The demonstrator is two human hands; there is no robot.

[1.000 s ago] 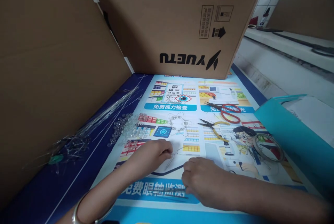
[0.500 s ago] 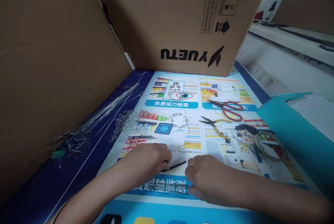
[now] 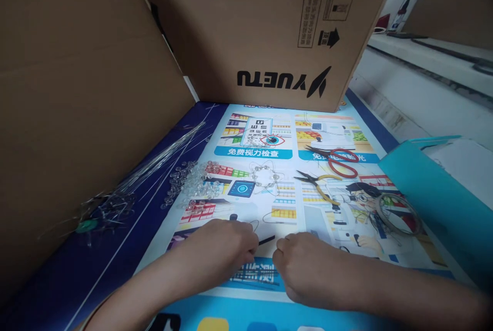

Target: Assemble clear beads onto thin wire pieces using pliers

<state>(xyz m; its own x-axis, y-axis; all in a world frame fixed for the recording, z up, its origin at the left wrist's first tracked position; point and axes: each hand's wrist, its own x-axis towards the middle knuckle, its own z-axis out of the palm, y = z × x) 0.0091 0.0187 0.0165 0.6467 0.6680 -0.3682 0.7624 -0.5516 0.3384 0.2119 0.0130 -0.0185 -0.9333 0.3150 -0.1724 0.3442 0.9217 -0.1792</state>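
Your fingers [image 3: 249,243] curl inward, left hand [image 3: 227,242] and right hand [image 3: 302,264], gap and hold hidden | ring [image 3: 276,177] looks strung | loose beads [image 3: 192,184] remain

Dim cool light, soft detail (edges stretched)

Left fingers [image 3: 251,255] partly hidden, teal box [image 3: 435,182] cropped

Your left hand [image 3: 233,244] and right hand [image 3: 304,265], fingers curled, face each other, slightly apart, over the printed surface [image 3: 231,304]. Beyond them lie clear beads [image 3: 194,186], a beaded ring [image 3: 276,178], yellow-handled pliers [image 3: 313,180] and red-handled scissors [image 3: 330,155].
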